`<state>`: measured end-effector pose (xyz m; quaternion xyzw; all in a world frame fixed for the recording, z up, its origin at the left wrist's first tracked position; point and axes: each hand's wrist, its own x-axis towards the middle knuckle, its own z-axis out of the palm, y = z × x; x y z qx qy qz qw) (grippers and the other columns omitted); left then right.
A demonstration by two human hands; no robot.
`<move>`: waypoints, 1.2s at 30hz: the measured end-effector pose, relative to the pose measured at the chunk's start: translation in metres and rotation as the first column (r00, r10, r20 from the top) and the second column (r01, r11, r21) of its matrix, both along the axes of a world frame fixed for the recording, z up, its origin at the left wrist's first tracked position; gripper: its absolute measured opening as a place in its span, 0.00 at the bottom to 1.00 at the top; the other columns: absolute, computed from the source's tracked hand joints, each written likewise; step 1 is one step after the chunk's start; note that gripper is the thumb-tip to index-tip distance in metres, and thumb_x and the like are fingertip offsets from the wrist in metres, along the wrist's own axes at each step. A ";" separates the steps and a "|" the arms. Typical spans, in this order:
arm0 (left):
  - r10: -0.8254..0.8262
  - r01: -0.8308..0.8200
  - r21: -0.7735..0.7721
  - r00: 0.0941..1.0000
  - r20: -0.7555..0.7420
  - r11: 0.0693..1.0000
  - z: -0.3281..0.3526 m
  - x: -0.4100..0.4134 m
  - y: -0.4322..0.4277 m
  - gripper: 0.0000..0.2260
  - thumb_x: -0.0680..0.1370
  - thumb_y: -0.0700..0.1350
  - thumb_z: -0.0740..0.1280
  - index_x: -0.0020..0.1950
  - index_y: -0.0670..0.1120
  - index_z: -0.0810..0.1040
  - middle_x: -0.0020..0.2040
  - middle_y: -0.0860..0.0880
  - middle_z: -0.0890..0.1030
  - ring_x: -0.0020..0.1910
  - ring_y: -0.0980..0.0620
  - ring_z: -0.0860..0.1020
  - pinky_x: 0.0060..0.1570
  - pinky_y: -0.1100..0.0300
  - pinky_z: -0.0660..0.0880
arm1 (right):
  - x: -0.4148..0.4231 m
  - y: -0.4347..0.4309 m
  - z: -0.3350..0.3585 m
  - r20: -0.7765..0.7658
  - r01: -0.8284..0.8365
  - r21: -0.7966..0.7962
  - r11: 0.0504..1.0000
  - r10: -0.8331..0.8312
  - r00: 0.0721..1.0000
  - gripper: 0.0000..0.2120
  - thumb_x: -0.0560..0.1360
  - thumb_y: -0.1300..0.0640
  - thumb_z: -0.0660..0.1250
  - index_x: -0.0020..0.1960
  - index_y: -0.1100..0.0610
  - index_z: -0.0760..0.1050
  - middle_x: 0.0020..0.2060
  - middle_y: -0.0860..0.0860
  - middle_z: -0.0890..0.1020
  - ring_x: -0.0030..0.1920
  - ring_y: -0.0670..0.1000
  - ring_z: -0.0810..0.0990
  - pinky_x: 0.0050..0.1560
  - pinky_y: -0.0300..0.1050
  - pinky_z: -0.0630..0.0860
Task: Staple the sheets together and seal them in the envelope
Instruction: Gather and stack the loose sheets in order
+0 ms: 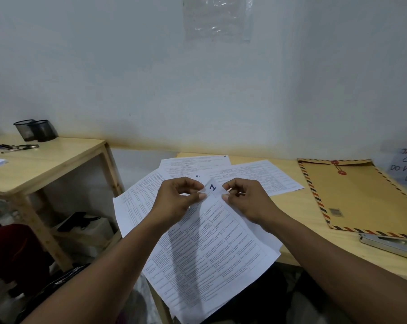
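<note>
both forearms reach forward from the bottom corners, wrists meeting over the middle of the tabletop [298, 206]. left hand [176, 202] is knuckles-up, fingers curled, thumb and forefinger pinching the top corner of the sheet marked "1" [213, 230] from its left. right hand [247, 199] mirrors it, thumb and curled fingers pinching the same corner from the right, just beside the handwritten numeral. the two hands are near each other but not touching; the corner stands raised between them.

the sheet marked "1" lies tilted, its lower end hanging past the front edge of the tabletop, on top of other printed sheets [137, 199] fanned out beneath. one of these shows a "4" near the left hand. more sheets spread toward the wall.

envelope [357, 197], brown with striped border and red string clasp, lies flat to the right, well apart from the hands, flap closed. stapler [389, 246], metal with a yellow end, lies just beside the envelope's near edge.

side table [45, 162] at left carries two black mesh cups [35, 130] and pens [16, 147].
</note>
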<state>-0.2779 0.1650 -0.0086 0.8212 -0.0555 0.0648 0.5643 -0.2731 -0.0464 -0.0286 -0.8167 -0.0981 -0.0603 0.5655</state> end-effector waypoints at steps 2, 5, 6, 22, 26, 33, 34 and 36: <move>0.002 -0.002 0.000 1.000 0.004 1.000 -0.001 0.000 -0.001 0.04 0.73 0.46 0.79 0.46 0.51 0.86 0.41 0.51 0.87 0.42 0.60 0.83 0.42 0.60 0.73 | 0.000 -0.001 -0.001 0.029 0.010 -0.005 1.000 -0.010 1.000 0.04 0.76 0.58 0.72 0.49 0.50 0.81 0.32 0.51 0.78 0.32 0.47 0.71 0.36 0.45 0.70; 0.008 -0.008 -0.004 1.000 0.008 1.000 -0.001 -0.001 -0.004 0.04 0.73 0.46 0.78 0.47 0.51 0.86 0.41 0.52 0.87 0.43 0.61 0.83 0.43 0.59 0.73 | -0.001 -0.002 -0.001 0.074 0.028 -0.014 0.999 -0.027 0.997 0.02 0.77 0.57 0.71 0.49 0.50 0.80 0.29 0.55 0.75 0.29 0.49 0.66 0.34 0.44 0.67; 0.013 -0.012 -0.009 1.000 0.007 1.000 -0.001 -0.001 -0.005 0.04 0.73 0.46 0.78 0.47 0.51 0.86 0.40 0.52 0.87 0.44 0.60 0.83 0.43 0.59 0.73 | -0.001 -0.003 -0.001 0.085 0.034 -0.015 0.999 -0.032 0.996 0.02 0.77 0.56 0.71 0.48 0.51 0.80 0.29 0.55 0.74 0.28 0.49 0.66 0.34 0.43 0.67; 0.010 -0.010 -0.069 1.000 -0.003 0.998 -0.001 -0.003 -0.007 0.06 0.72 0.43 0.79 0.48 0.48 0.87 0.42 0.48 0.87 0.42 0.62 0.84 0.43 0.66 0.74 | 0.000 -0.001 -0.002 0.156 0.126 -0.024 0.992 -0.121 0.980 0.07 0.75 0.60 0.73 0.51 0.51 0.84 0.35 0.47 0.81 0.28 0.39 0.73 0.37 0.33 0.71; 0.011 -0.012 -0.087 1.000 -0.015 0.996 0.000 -0.003 -0.004 0.06 0.72 0.42 0.79 0.47 0.47 0.87 0.42 0.48 0.87 0.38 0.63 0.83 0.41 0.68 0.74 | 0.001 0.003 -0.002 0.178 0.126 -0.012 0.992 -0.122 0.976 0.07 0.74 0.60 0.74 0.48 0.49 0.84 0.34 0.46 0.81 0.32 0.41 0.75 0.37 0.31 0.72; 0.016 -0.020 -0.111 0.999 -0.038 0.994 0.002 -0.002 0.002 0.08 0.72 0.40 0.79 0.49 0.47 0.86 0.42 0.45 0.87 0.37 0.60 0.84 0.34 0.71 0.74 | 0.004 0.009 0.001 0.157 0.122 0.008 0.993 -0.122 0.980 0.07 0.74 0.61 0.74 0.49 0.52 0.86 0.40 0.46 0.85 0.42 0.44 0.82 0.45 0.35 0.76; 0.013 -0.018 -0.115 0.999 -0.042 0.993 0.002 -0.002 0.003 0.09 0.72 0.40 0.79 0.50 0.47 0.86 0.42 0.45 0.87 0.37 0.60 0.84 0.34 0.70 0.75 | 0.004 0.010 0.001 0.145 0.120 0.020 0.993 -0.122 0.982 0.07 0.74 0.61 0.74 0.49 0.52 0.86 0.41 0.46 0.85 0.43 0.44 0.82 0.46 0.35 0.76; 0.013 -0.018 -0.112 0.999 -0.041 0.994 0.002 -0.002 0.004 0.08 0.72 0.40 0.79 0.49 0.49 0.87 0.43 0.45 0.87 0.37 0.60 0.83 0.37 0.67 0.75 | 0.005 0.012 0.001 0.125 0.117 0.042 0.992 -0.121 0.985 0.07 0.74 0.62 0.74 0.50 0.52 0.85 0.42 0.46 0.86 0.45 0.44 0.83 0.48 0.37 0.77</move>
